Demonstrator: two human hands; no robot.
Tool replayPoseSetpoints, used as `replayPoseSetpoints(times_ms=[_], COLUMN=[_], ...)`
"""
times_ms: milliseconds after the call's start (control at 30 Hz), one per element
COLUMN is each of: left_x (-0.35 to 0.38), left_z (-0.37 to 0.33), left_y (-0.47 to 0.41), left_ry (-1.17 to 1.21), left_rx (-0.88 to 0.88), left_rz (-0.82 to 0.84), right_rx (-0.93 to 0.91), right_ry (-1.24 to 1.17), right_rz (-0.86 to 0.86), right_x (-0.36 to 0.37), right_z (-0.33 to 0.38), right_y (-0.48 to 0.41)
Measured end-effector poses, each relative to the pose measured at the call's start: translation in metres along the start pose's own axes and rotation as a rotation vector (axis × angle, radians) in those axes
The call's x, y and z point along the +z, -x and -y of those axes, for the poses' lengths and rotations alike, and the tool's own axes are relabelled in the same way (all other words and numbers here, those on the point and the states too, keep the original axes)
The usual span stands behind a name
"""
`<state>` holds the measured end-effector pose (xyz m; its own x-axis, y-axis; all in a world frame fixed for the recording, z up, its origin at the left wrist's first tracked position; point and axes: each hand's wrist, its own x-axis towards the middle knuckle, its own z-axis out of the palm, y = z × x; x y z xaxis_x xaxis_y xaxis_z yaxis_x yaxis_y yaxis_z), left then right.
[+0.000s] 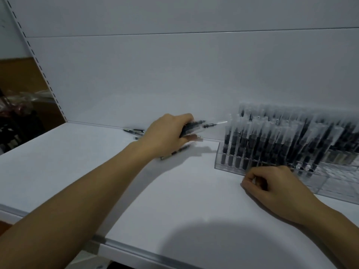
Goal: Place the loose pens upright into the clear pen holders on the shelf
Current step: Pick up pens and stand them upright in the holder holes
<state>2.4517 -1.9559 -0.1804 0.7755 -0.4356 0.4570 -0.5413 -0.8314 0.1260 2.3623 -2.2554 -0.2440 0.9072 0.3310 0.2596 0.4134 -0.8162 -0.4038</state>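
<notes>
My left hand (167,134) is closed around a bundle of black pens (196,126) with clear caps, held just above the white shelf (77,171), tips pointing right. A few loose pens (136,131) lie on the shelf behind that hand, and another loose pen (174,152) pokes out beneath it. At the right stands a clear pen holder (219,162) packed with several upright black pens (272,136). My right hand (272,187) rests on the shelf against the holder's front edge, fingers curled; whether it holds anything is hidden.
The shelf's white back panel (174,74) rises directly behind the pens. A slotted upright (38,63) runs along the left side, with a dim room beyond it. The shelf's metal front lip (136,249) lies close below my arms.
</notes>
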Motion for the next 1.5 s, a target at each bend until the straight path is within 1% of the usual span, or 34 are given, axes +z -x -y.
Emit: replayPoseSetpoints(times_ms=[67,133,200,267,333,367,400,433,533,567,633,667,900,1000,1100,1200,1267,1333,1433,1500], left_x=[0.007,0.018,0.031,0.041,0.043,0.040,0.036,0.031,0.015,0.014,0.017,0.018,0.019,0.028,0.034,0.039,0.043,0.043,0.041,0.039], left_z=[0.023,0.045,0.064,0.073,0.075,0.074,0.073,0.074,0.082,0.085,0.090,0.092,0.095,0.082,0.066,0.054,0.048,0.045,0.044,0.045], left_y=[-0.014,-0.022,-0.024,-0.021,-0.019,-0.019,-0.019,-0.020,-0.021,-0.019,-0.014,-0.014,-0.027,-0.033,-0.049,-0.058,-0.059,-0.056,-0.050,-0.045], left_ry=[-0.170,-0.272,-0.215,-0.031,0.141,0.178,0.173,0.122,-0.167,-0.218,-0.221,-0.202,-0.209,-0.210,-0.325,-0.466,-0.533,-0.538,-0.431,-0.365], left_rx=[-0.037,-0.022,0.014,0.015,-0.016,-0.022,-0.026,-0.029,-0.039,-0.045,-0.049,-0.052,0.005,-0.027,-0.104,-0.092,-0.063,-0.058,-0.083,-0.098], left_rz=[0.156,0.311,0.377,0.339,0.244,0.223,0.238,0.285,0.496,0.564,0.656,0.673,0.678,0.644,0.684,0.722,0.672,0.597,0.536,0.466], right_rx=[0.001,0.007,0.012,0.013,0.013,0.014,0.015,0.014,0.018,0.020,0.028,0.032,0.039,0.041,0.043,0.045,0.046,0.044,0.039,0.032], right_ry=[-0.002,-0.001,-0.001,-0.009,-0.019,-0.024,-0.030,-0.037,-0.052,-0.055,-0.061,-0.065,-0.071,-0.079,-0.090,-0.093,-0.096,-0.090,-0.093,-0.087], right_rz=[-0.002,0.011,0.018,0.024,0.032,0.032,0.032,0.033,0.051,0.060,0.077,0.089,0.085,0.080,0.077,0.080,0.084,0.085,0.083,0.085], right_x=[0.000,0.000,-0.001,-0.002,-0.003,-0.004,-0.004,-0.004,-0.004,-0.003,-0.004,-0.004,-0.005,-0.005,-0.004,-0.004,-0.004,-0.004,-0.004,-0.004], right_z=[0.000,-0.001,-0.001,0.000,0.000,0.000,0.001,0.001,0.003,0.003,0.004,0.005,0.005,0.006,0.005,0.003,0.003,0.004,0.005,0.005], right_y=[0.000,-0.001,-0.001,0.000,0.001,0.000,0.001,0.001,0.001,0.001,0.001,0.001,0.000,0.001,0.000,-0.001,-0.001,-0.001,-0.001,-0.001])
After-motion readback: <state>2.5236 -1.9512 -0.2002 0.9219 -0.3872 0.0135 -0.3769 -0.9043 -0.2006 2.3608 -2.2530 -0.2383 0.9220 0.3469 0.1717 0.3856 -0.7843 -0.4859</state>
